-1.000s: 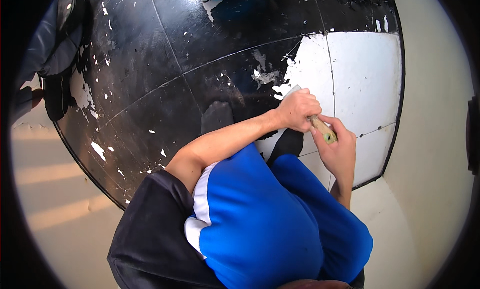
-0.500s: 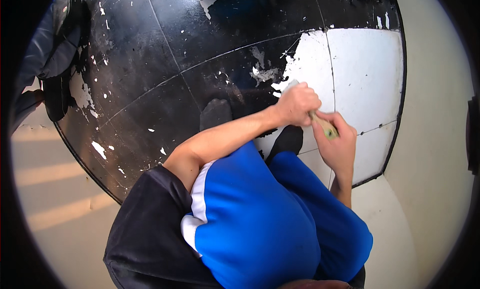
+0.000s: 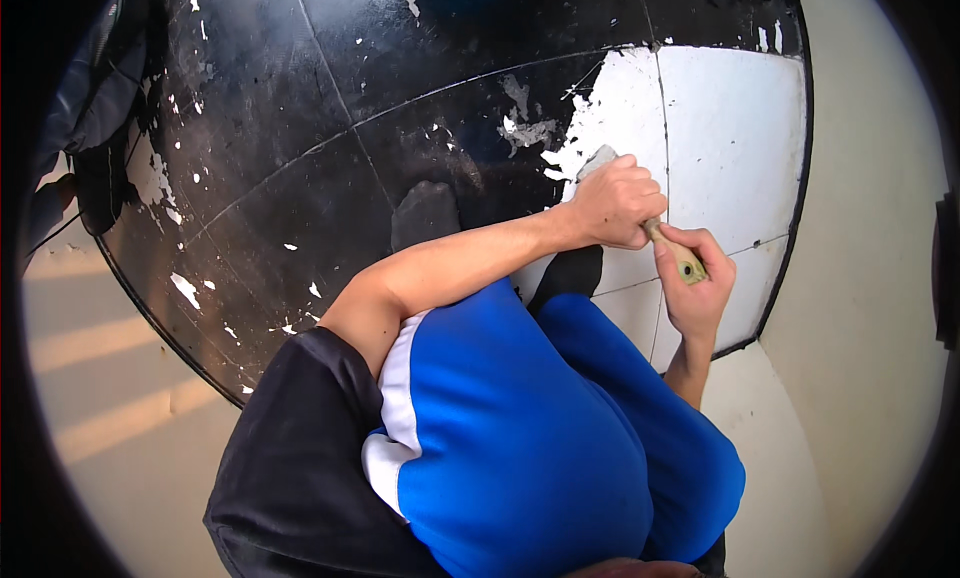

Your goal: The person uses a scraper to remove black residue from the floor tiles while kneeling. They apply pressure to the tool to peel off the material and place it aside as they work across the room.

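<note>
A scraper with a flat grey blade and a worn yellowish handle slants across the floor in front of me. My left hand is wrapped round it close to the blade. Farther back, my right hand is closed on the handle, whose end with a dark hole shows. The blade lies over white floor beside the ragged edge of the black coating. Exposed white tiles spread to the right, with dark seams between them.
My dark-socked feet rest just beyond my knees. At the left edge are another person's dark-clothed legs. White flakes dot the black surface. A dark rim borders the floor, with a pale wall on the right.
Both hands and the scraper have shifted a little to the right, drawing the blade back from the black edge. A blue round thing at the top has left the view.
</note>
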